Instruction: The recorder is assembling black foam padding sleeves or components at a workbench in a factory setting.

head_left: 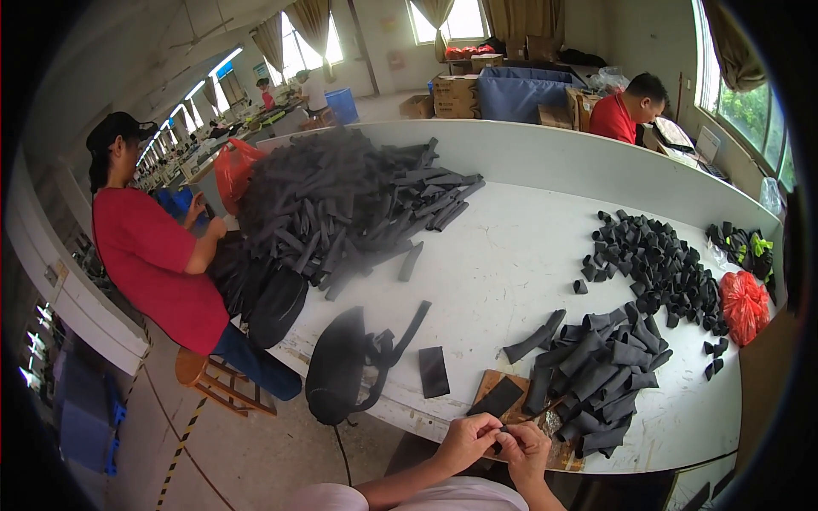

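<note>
Close to the table's front edge, my left hand (465,440) and my right hand (527,451) are drawn together, fingertips pinched on a small dark piece (500,444). Fingers cover most of it, so its exact kind is hidden. Just beyond them a worn wooden board (492,380) carries a flat black fabric rectangle (498,398). A heap of black fabric tubes (601,362) lies beside the board on the right. Another black rectangle (434,372) lies flat on the table to the left.
Longer black strips (332,187) are piled at the far left, short black tubes (656,264) at the right by a red plastic bag (744,307). A black rounded object (336,366) with a cord sits at the front edge. A co-worker (158,243) works at left; a partition (528,166) runs behind.
</note>
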Demonstrator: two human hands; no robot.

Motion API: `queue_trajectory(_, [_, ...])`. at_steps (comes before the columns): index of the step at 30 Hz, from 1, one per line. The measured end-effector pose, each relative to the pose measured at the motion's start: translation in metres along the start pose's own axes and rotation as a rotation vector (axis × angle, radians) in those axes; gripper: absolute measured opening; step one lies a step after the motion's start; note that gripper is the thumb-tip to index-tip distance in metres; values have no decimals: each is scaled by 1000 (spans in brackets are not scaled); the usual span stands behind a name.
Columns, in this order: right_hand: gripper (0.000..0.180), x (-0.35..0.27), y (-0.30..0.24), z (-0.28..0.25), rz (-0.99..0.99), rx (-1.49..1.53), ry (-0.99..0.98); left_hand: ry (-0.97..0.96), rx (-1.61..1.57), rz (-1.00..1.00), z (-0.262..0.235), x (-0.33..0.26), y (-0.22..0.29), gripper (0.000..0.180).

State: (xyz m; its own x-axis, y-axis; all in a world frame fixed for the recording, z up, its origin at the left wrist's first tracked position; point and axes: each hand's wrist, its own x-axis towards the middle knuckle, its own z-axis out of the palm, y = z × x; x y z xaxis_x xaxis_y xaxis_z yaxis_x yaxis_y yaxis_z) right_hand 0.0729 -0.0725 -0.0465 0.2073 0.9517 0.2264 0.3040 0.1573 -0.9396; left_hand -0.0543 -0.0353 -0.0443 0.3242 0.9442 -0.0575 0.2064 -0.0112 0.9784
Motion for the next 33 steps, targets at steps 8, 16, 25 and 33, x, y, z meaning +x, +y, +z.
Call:
queue_trajectory(8, [12,3,14,6,-225,-432,-42,176,417,273,10,0,-18,8])
queue_trajectory(16, [10,2,-2,3,74,-151,1,25,-46,-89,7,2,-17,9])
queue_trajectory(25, [10,0,-1,5,76,-166,9,115,185,123,10,2,-18,9])
queue_trajectory(33, [8,1,11,5,-15,-250,-9,85,202,106,10,2,-16,8])
